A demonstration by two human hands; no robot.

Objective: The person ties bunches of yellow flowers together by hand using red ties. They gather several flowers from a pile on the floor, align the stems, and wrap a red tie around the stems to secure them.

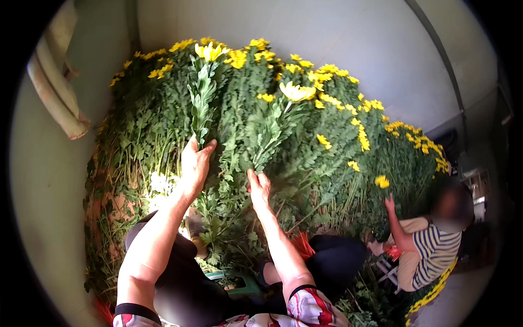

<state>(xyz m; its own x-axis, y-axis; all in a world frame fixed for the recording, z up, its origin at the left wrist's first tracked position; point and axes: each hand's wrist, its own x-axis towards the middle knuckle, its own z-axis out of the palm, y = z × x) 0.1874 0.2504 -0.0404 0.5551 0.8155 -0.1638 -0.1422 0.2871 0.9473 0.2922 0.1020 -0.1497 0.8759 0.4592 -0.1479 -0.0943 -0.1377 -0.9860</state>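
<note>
My left hand (196, 161) is closed around the lower stem of a yellow chrysanthemum (202, 98), which stands upright with its bloom at the top. My right hand (259, 188) grips a second chrysanthemum stem (274, 133), tilted up to the right, its pale yellow bloom (296, 92) open. The two flowers are held apart, side by side. Behind and below them lies a large heap of cut chrysanthemums (158, 103), leafy green stems with yellow heads along the far edge. Loose leafy stems (218, 215) lie between my legs.
A co-worker (436, 245) in a striped shirt sits at the right, one hand raised near a yellow flower (382, 181). Red ties (302, 245) lie by my right knee. A green plastic stool (245, 283) shows beneath me. A pale wall (354, 43) rises behind the heap.
</note>
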